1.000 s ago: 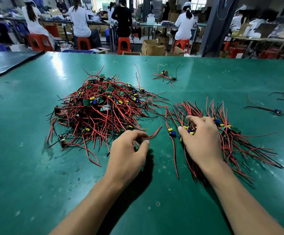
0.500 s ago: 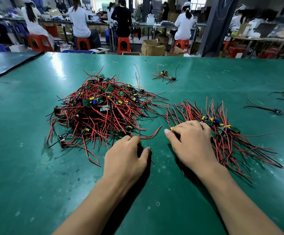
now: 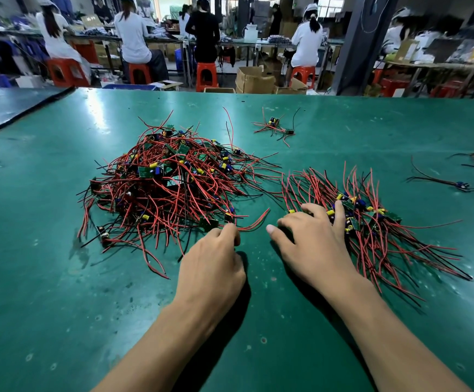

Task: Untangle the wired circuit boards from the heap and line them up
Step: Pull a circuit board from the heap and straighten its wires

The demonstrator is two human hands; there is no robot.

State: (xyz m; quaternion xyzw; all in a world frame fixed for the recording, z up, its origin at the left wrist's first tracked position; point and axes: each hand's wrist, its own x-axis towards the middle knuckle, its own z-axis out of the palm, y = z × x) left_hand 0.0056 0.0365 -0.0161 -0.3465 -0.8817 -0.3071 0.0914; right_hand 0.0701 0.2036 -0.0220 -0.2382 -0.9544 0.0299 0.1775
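Right hand [image 3: 312, 244]: fingers [image 3: 339, 219] straight and spread, pressing flat on the near-left end of the lined-up row [image 3: 377, 230]. Left hand [image 3: 213, 258]: fingers curled, touching red wire ends [image 3: 254, 222] at the near edge of the heap [image 3: 167, 188], left of centre on the green table [image 3: 60, 278]; whether they pinch one, I cannot tell. The circuit boards [image 3: 145, 171] look light, their wires springy and quick to snag, so they are likely best held by a stiff board edge.

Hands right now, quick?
Left hand: fingers curled at the edge of the heap; grip cannot be told.
Right hand: open, resting on the lined-up boards.
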